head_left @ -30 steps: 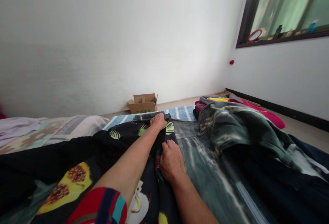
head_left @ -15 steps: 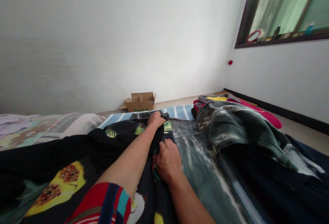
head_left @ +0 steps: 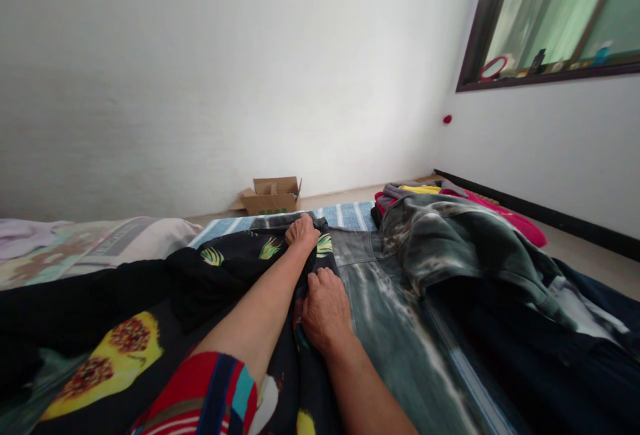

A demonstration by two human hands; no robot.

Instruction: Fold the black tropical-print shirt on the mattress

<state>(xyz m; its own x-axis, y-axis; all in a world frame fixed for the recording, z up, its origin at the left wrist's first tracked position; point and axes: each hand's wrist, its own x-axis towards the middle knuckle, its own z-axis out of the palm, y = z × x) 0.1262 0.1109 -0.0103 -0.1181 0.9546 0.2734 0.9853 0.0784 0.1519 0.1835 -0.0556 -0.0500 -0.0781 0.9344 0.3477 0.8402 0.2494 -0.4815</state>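
Note:
A black garment printed with fruit and leaves [head_left: 220, 302] lies spread before me, its exact kind hard to tell. At its far edge my left hand [head_left: 301, 231] is closed on bunched cloth, the arm reaching across the print. Nearer to me, my right hand [head_left: 327, 305] has its fingers curled into a fold of the same garment, along its right side. Beneath and to the right is a grey-green tie-dyed denim garment [head_left: 385, 315], one part of it heaped up at the right. The fingertips of both hands are hidden in the cloth.
Dark navy clothing [head_left: 505, 348] lies at the right, with a folded pile holding a pink garment [head_left: 515, 218] behind it. Blue striped bedding [head_left: 345, 216] shows beyond. A cardboard box [head_left: 273, 200] stands by the wall, and patterned bedding [head_left: 135, 242] lies at the left.
Both hands keep their grip on the black garment and have barely moved. The whole view has shifted very slightly.

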